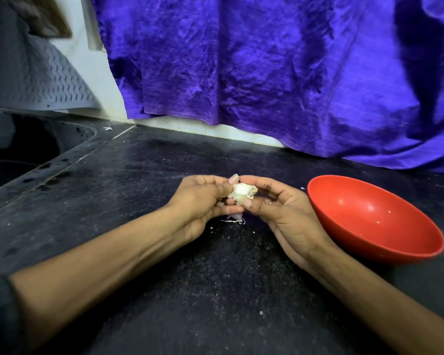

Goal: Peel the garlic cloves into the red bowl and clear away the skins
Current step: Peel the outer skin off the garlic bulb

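Observation:
A pale garlic piece (242, 192) with loose papery skin is held between both hands above the dark counter. My left hand (201, 201) grips it from the left with curled fingers. My right hand (274, 206) pinches it from the right with thumb and fingertips. The red bowl (426, 226) stands on the counter just right of my right hand, tilted slightly toward me, holding only a few tiny specks. Bits of garlic skin (233, 220) lie on the counter directly under the hands.
The black stone counter (139, 190) is dusted with small white crumbs. A dark sink (23, 149) sits at the far left. A purple cloth (267, 73) hangs along the back wall. A small skin scrap (108, 128) lies by the sink's far corner.

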### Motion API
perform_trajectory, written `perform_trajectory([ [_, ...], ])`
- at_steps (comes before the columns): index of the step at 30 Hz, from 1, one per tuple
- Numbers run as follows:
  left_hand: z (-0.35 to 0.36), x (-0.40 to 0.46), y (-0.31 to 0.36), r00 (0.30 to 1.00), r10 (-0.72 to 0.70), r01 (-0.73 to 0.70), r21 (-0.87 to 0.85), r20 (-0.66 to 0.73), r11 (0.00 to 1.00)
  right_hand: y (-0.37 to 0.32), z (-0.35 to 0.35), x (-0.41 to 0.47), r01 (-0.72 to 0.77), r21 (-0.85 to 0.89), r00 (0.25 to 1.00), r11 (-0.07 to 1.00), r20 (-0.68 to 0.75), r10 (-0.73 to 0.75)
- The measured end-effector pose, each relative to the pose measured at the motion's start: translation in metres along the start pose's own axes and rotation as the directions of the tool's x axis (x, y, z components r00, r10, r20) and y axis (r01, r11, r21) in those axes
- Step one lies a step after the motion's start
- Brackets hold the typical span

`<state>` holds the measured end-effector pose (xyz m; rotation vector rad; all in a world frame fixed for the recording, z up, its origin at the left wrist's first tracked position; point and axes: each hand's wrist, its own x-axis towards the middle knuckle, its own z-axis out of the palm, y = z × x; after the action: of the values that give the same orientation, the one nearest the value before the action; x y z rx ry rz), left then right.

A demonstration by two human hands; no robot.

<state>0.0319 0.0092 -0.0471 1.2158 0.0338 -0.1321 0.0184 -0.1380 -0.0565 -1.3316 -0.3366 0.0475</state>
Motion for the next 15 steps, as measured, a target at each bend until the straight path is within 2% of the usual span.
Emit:
perform_trajectory([
  [7, 0.0024, 0.0017, 0.0047, 0.996, -0.084, 0.087, -0.111, 0.032, 0.99, -0.0009, 0.0014, 0.0028, -0.092, 0.232, 0.996, 0.968, 0.042, 0.085],
  [10, 0.0007, 0.0039, 0.0021, 0.996, -0.094, 0.094, -0.129, 0.003, 0.987, -0.0001, 0.001, 0.0055, -0.146, 0.332, 0.989, 0.932, 0.048, 0.138],
  [12, -0.003, 0.0047, 0.0007, 0.997, -0.069, 0.066, -0.061, -0.042, 0.996, 0.0004, -0.0003, 0.0063, -0.15, 0.346, 0.989, 0.926, 0.034, 0.147],
  [15, -0.006, 0.003, -0.0009, 0.995, 0.074, -0.063, 0.162, -0.063, 0.985, 0.0014, -0.0016, 0.0058, -0.142, 0.287, 0.99, 0.947, 0.034, 0.138],
])
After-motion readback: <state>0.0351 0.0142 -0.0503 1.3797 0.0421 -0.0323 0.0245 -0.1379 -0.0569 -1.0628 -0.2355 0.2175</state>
